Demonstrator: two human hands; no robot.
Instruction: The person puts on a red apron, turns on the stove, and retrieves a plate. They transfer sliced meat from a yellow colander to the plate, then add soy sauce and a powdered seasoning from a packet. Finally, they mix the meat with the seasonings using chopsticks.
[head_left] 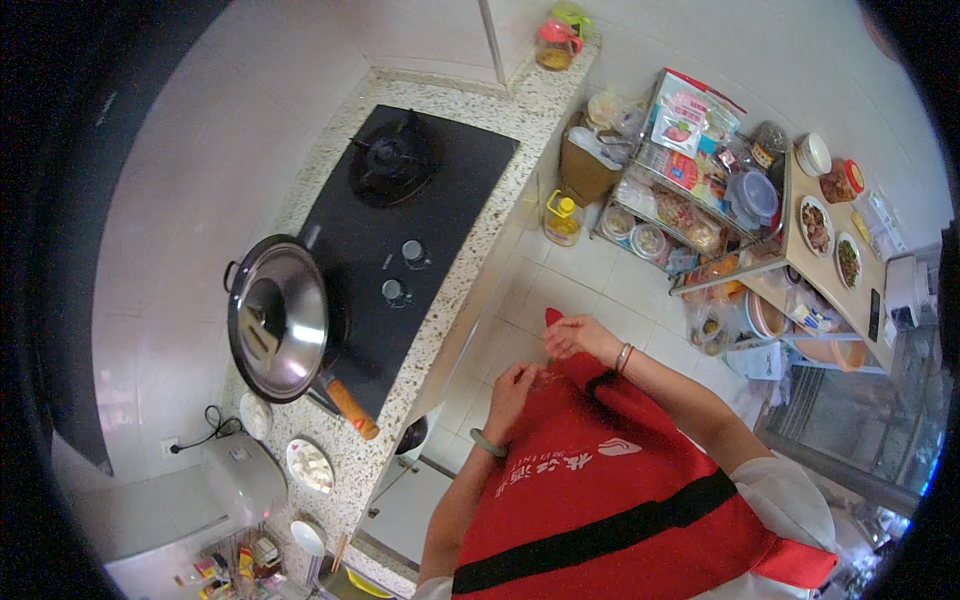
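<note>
A red apron with a black band and pale print hangs in front of me. My left hand, a bangle round its wrist, is closed with its fingers curled at the apron's far edge. Beside it, to the right, my right hand is closed as well, its fingertips pinching the apron cloth. Thin bracelets circle the right wrist. A small red tip of cloth pokes out past the right fingers. The fingertips are partly hidden.
A shiny wok with a wooden handle sits on the black gas hob. A plate of white cubes stands on the speckled counter. At right are a crowded rack, an oil bottle and two plates of food on a table.
</note>
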